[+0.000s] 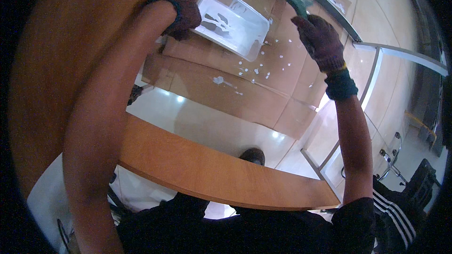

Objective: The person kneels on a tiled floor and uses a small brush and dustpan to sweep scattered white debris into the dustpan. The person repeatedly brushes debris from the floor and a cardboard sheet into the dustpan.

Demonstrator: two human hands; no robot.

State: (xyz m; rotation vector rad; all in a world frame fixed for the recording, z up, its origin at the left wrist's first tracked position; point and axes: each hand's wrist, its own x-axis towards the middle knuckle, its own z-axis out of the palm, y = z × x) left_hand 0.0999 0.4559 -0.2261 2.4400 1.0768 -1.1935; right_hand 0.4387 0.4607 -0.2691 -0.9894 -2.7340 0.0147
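Head view shows open cardboard (282, 82) past the edge of the tray (249, 49), right hand (322, 42) clasping a green tool (295, 1), left hand's (184, 14) grip unclear.

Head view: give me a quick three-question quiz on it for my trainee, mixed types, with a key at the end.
1. What is the right hand holding?
A. a red cup
B. a green-handled tool
C. a coil of rope

2. True or false: the left hand, at the end of the tray, is bare.

3. Fill in: near the tray, small white spots are scattered over brown ____.

Key:
1. B
2. False; it wears a dark glove.
3. cardboard
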